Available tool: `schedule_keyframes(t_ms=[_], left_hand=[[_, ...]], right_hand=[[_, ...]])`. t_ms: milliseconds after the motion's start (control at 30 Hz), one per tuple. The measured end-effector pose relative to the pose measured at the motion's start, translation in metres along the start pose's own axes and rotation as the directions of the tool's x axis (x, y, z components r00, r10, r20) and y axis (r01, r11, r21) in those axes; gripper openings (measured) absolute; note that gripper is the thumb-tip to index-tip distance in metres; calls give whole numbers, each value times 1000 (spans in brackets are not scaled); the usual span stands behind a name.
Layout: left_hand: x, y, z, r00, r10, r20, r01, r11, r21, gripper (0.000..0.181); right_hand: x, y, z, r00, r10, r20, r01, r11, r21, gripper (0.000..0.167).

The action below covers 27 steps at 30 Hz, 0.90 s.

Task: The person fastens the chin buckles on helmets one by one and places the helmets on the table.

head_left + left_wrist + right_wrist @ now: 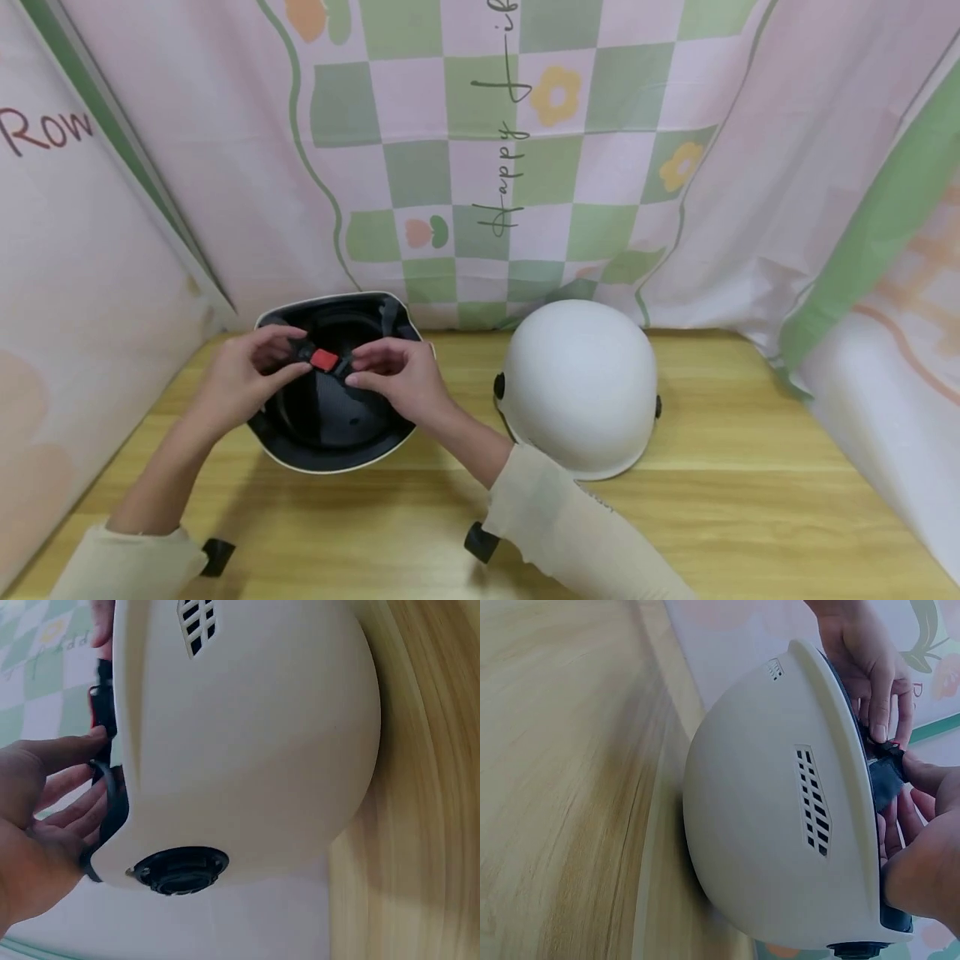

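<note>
A white helmet (341, 417) lies upside down on the table, its black lining facing up. Across its opening runs a black chin strap (887, 780) with a red buckle (324, 360). My left hand (243, 375) pinches the buckle's left end between thumb and fingers. From the other side, my right hand (405, 379) pinches the strap just right of the red part. In the left wrist view, the helmet's pale shell (247, 750) hides part of the strap. Whether the buckle is fastened cannot be seen clearly.
A second white helmet (581, 383) stands dome up to the right, near the right forearm. Both are on a wooden table (735, 467). Behind it hangs a curtain (480, 167) with a green check pattern, and more cloth hangs at both sides.
</note>
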<state>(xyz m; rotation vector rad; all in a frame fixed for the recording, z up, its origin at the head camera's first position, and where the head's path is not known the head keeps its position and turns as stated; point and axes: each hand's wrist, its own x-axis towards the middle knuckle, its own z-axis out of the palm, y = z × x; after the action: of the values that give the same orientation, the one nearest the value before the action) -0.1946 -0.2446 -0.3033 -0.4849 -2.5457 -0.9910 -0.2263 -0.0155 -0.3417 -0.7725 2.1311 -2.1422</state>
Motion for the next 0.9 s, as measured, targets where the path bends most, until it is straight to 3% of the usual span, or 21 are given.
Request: schedule_keyframes(t_ms=[67,267,500,600,733,900], left_hand=[[-1,2,-1,998,37,-44,-34,997,67,35],[-6,-2,-4,990,72,-118,-60,992,108,34],[-17,-19,-5,955,81,-285,-31,984,176,39],[-21,-29,-6,964,39,-263,8,984,176,50],[-23,-38,-5,985,-40,-168,64,988,141,54],[-24,-42,-5,988,-64,-137,79,992,103,56]], right_hand=[[-1,1,0,1000,-2,11,2,1000,3,24],[-2,1,-3,1000,-12,19,12,1000,13,24],[-3,3,-6,1000,-20,25,19,1000,9,23],[-3,6,-7,999,-14,34,13,1000,10,23],[-4,5,-9,999,0,51,0,1000,9,23],[-5,4,-11,996,17,86,-18,1000,12,21]])
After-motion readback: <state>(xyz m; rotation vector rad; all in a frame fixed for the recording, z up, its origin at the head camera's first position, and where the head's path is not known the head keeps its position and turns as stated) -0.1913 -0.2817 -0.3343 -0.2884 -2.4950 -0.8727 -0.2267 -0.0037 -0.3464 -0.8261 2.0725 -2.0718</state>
